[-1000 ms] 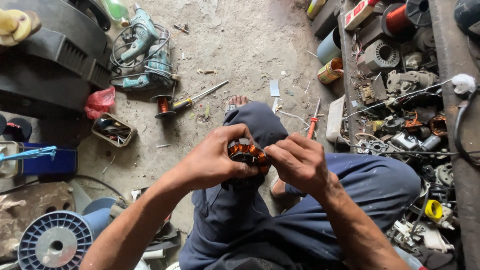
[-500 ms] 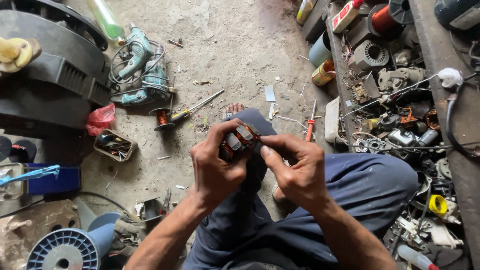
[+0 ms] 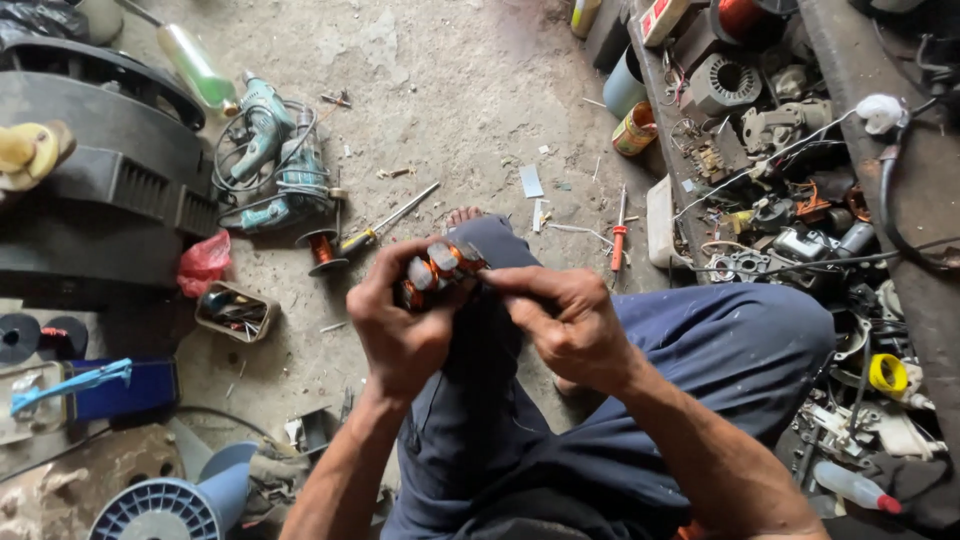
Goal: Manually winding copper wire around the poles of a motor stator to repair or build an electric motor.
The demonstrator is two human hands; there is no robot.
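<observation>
At frame centre your left hand (image 3: 400, 335) now clasps the copper-wound motor coil (image 3: 437, 268) more upright than a moment ago, while your right hand (image 3: 562, 322) pinches its edge.

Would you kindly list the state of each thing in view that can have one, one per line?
Left hand: closed around the copper-wound coil.
Right hand: fingertips pinching at the coil's end.
Copper-wound coil: held off the floor above the knee, tilted.
Teal power drill: lying on its side on the floor, cord coiled around it.
Yellow-handled screwdriver: lying flat on the floor.
Red-handled screwdriver: lying flat.
Small wire spool: standing on end.
</observation>
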